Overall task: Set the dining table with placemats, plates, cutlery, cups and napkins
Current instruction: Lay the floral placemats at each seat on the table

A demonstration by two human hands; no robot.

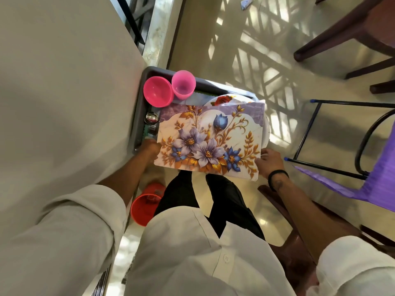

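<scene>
Mostly hidden under the floral placemat [210, 142], a grey tray [140, 116] shows only its left and far rim, beside the pale table [64, 92]. The placemat is a stiff, glossy sheet printed with purple and blue flowers and gold leaves. The left hand [150, 149] is at its near-left corner; whether the fingers pinch it or the tray cannot be told, being covered. The right hand [270, 160] holds the near-right edge, fingers curled on it. Two smooth pink plastic cups [183, 84] stand at the tray's far end. A shiny metal spoon [152, 118] peeks out left of the mat. Only an arc of a rose-printed plate [223, 100] shows beyond it. An orange bucket [145, 207] sits on the floor below.
</scene>
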